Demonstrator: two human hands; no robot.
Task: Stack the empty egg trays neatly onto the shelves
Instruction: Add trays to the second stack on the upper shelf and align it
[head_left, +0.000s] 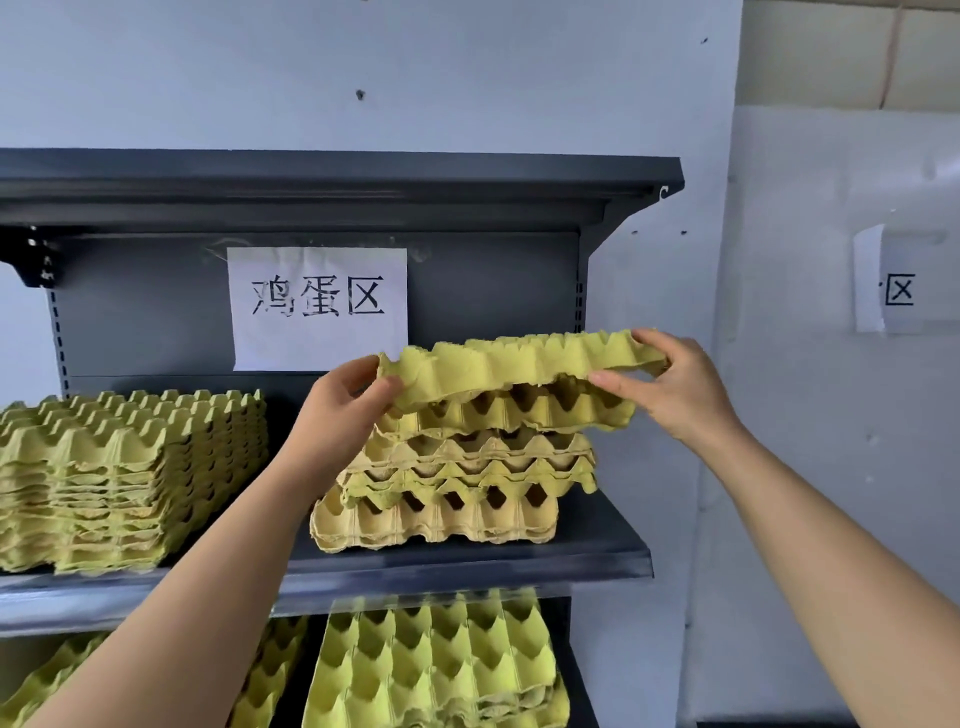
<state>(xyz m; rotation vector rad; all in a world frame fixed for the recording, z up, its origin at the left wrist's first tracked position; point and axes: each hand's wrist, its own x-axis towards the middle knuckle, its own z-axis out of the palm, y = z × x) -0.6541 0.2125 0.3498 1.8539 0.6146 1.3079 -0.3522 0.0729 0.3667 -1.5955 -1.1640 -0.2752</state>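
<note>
A yellow-green pulp egg tray is held level just above an uneven stack of trays on the right half of the grey metal shelf. My left hand pinches the tray's left edge, thumb on top. At its right edge, my right hand grips with the thumb underneath and fingers over the rim. The stack below sits crooked, with its lower trays shifted left.
A taller, tidy stack of trays fills the shelf's left half. More trays lie on the shelf below. A paper sign hangs on the back panel. The top shelf overhangs. A white wall stands to the right.
</note>
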